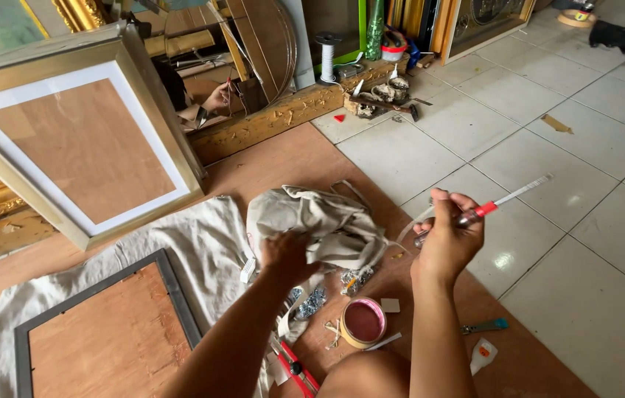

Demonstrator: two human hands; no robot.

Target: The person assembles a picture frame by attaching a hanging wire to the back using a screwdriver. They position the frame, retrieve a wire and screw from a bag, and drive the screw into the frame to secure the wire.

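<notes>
My left hand (287, 254) reaches into a crumpled beige cloth bag (320, 221) lying on the brown board (305, 158), fingers gripping its fabric. My right hand (449, 236) is raised to the right of the bag and closed on a slim tool with a red and clear handle (486, 208); a thin white strip sticks out from the hand toward the upper right. Below the bag sit a roll of tape (362, 322) and small shiny packets (311, 302).
A gold picture frame with a white mat (80, 147) leans at the left. A dark frame (106, 332) lies on a pale cloth (202, 236). Red-handled pliers (296, 368), a teal tool (483, 326) and a small tube lie nearby. White floor tiles (585, 184) spread right.
</notes>
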